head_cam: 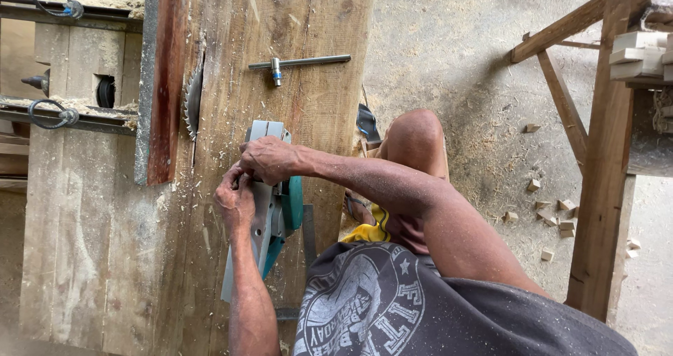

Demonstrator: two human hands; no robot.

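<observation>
A grey and teal electric hand planer (270,212) lies on a wide wooden bench top (294,19). My right hand (266,159) grips the tool's upper end with fingers curled over it. My left hand (235,198) presses against the tool's left side just below, fingers bent on its grey body. What the fingers work on is hidden. A metal T-handle wrench (301,63) lies on the board above the tool, apart from both hands.
A circular saw blade (192,103) sticks up through a slot left of the tool, next to a reddish wooden fence (167,82). Metal clamps (52,114) sit at far left. Sawdust and small wood offcuts (554,212) cover the floor; a wooden frame (596,173) stands right.
</observation>
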